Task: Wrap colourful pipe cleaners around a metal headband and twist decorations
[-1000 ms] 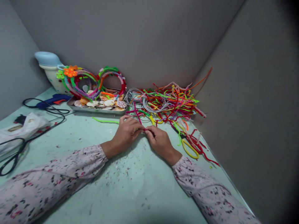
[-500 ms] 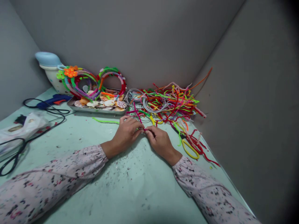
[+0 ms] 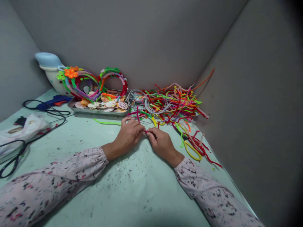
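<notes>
Between my fingertips is a magenta pipe cleaner [image 3: 138, 114], part of it standing up behind the fingers of my left hand [image 3: 129, 132]. That hand pinches it with thumb and forefinger. My right hand [image 3: 160, 140] pinches the same pipe cleaner from the other side, and only a short bit shows between the two hands. Just past the fingers lie a green and yellow pipe cleaner [image 3: 153, 121] and a coil of grey wire [image 3: 156, 108]. A lime green pipe cleaner [image 3: 106, 122] rests on the table by my left knuckles.
A metal tray [image 3: 99, 111] of shells stands behind, with wrapped headbands [image 3: 113, 75] on it. To the right is a heap of pipe cleaners [image 3: 177, 101] and yellow-handled scissors [image 3: 193, 151]. A black cable [image 3: 62, 118], glue gun [image 3: 50, 102], plastic bag [image 3: 26, 130] and lidded cup [image 3: 53, 75] lie left.
The upright end of the magenta pipe cleaner has swung left and shows shorter. Both hands have shifted very slightly left, still pinching.
</notes>
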